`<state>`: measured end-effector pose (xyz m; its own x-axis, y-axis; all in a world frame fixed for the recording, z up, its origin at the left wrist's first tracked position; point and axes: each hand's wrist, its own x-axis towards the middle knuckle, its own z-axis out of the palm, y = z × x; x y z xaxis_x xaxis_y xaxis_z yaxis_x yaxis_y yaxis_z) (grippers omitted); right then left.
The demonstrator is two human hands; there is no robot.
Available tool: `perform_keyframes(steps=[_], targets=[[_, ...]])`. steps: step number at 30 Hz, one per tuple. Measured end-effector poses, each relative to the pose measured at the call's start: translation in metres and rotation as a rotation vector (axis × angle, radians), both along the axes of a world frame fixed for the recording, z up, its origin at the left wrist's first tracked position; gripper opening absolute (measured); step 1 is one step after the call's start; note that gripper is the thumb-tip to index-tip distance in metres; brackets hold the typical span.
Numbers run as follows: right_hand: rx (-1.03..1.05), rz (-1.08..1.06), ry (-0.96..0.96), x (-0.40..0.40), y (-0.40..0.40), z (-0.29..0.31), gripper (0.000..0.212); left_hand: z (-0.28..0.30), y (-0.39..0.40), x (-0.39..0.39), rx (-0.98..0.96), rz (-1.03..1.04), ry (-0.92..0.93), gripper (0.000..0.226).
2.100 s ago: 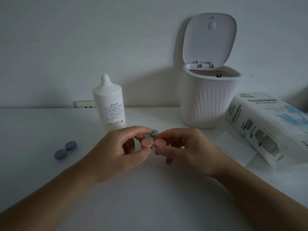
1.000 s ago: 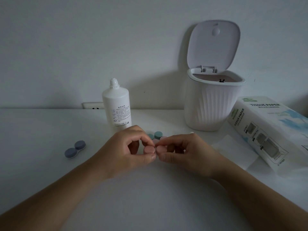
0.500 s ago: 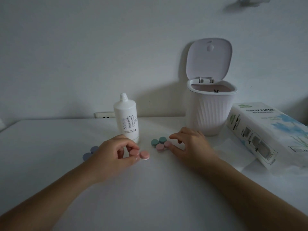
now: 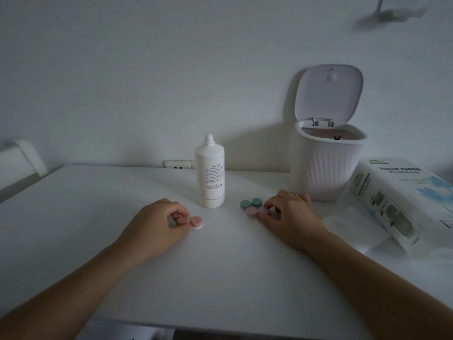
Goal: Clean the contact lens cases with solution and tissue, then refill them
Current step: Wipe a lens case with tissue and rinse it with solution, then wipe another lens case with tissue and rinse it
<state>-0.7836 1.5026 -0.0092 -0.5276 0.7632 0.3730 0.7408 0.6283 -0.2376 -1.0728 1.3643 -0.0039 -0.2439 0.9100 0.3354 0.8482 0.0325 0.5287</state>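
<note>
My left hand rests on the white table and pinches one pink lens case, which lies flat left of the solution bottle. My right hand holds a second pink lens case with its fingertips; that case lies on the table beside a teal lens case. The white bottle stands upright between my hands, further back. A loose tissue sheet lies flat right of my right hand.
A white ribbed bin with its lid up stands behind my right hand. A tissue paper box lies at the right edge. A wall socket is behind the bottle.
My hands have parted: the left carried one pink case down left of the bottle, the right set the other beside the teal case. The blue case is now hidden.
</note>
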Motion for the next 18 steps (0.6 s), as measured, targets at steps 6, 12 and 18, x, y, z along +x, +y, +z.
perform_keyframes(steps=[6, 12, 18], targets=[[-0.02, 0.029, 0.049, 0.002, 0.0, 0.0, 0.042, 0.006, 0.004, 0.001, -0.047, 0.126, 0.183, 0.032], [-0.039, 0.098, 0.011, 0.003, -0.003, 0.0, 0.04, 0.015, 0.007, 0.022, 0.077, 0.095, 0.284, 0.023], [-0.087, 0.17, 0.154, 0.007, -0.006, -0.001, 0.039, 0.014, 0.038, 0.074, -0.047, -0.234, 0.086, 0.051]])
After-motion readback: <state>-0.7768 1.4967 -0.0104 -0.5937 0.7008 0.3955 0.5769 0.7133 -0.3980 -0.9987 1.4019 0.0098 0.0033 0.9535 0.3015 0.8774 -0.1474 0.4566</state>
